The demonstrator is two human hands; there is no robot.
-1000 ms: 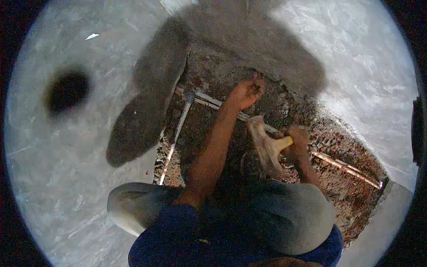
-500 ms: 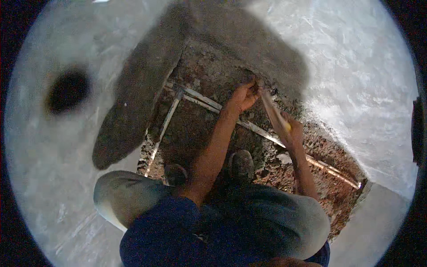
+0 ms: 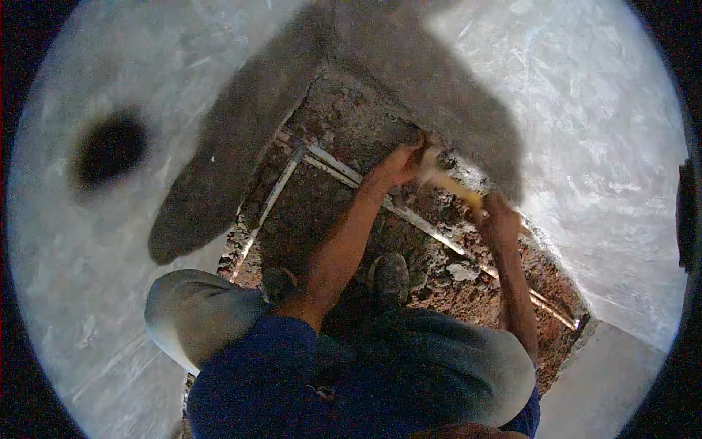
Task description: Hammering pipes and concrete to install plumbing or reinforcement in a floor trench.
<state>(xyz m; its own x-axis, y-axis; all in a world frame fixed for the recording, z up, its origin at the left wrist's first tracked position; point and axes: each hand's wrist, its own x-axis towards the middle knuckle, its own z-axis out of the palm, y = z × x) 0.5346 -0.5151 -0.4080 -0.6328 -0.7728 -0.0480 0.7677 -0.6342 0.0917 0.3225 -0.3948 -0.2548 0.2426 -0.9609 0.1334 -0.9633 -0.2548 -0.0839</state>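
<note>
Rough broken ground (image 3: 340,117) on both sides of the long pale pipe (image 3: 423,226); smooth grey surfaces (image 3: 592,132) flank it, partly shadowed past the long pale pipe's far side. Shorter pipe (image 3: 281,184) branches off near its left end, toward the person. Hammer-like tool (image 3: 459,188) is beyond the long pale pipe, long axis roughly parallel, head end toward left hand (image 3: 401,164). Right hand (image 3: 502,222) grips the yellowish handle. Left: fingers curled, contents can't tell. Tool head blurred, markings unreadable.

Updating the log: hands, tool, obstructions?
Right hand gripping hammer-like tool, blurred. Left hand beside tool's head, grip unclear. White pipe passes beneath left forearm.
</note>
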